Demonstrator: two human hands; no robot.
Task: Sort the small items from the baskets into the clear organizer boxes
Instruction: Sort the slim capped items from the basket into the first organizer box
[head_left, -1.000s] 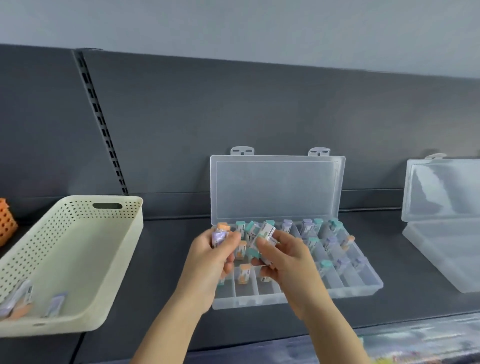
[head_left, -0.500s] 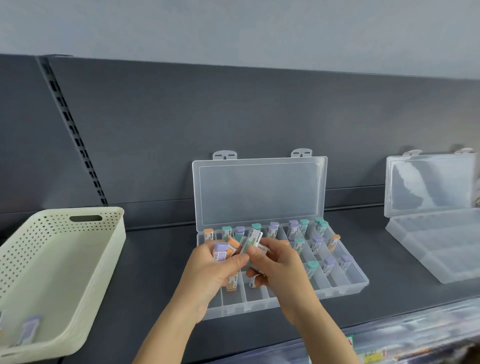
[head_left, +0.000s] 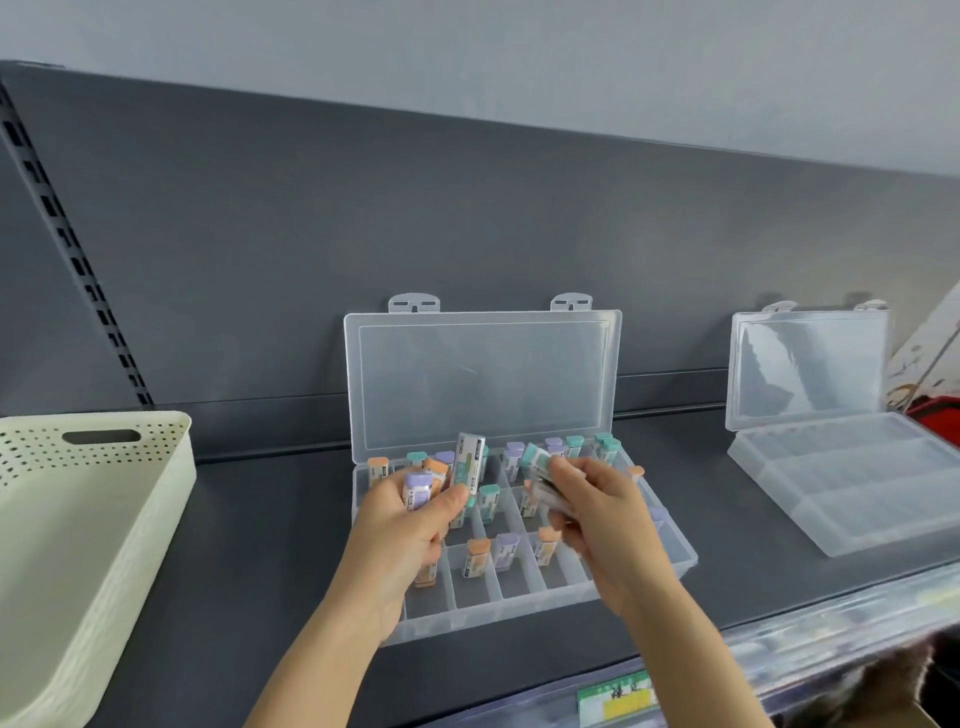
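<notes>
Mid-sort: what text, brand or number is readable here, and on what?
Nothing reads for certain.
White-sleeved item in the left hand: dark print lengthwise, too blurred.
Teal-capped items in the right hand: blurred.
Sorted items in the organizer box: labels too small.
Green-yellow shelf tag: characters blurred.

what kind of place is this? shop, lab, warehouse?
Probably a retail shop aisle: a dark grey metal display shelf with a slotted upright rail at its back, and a clear plastic strip along the front edge holding a green-and-yellow label.
</notes>
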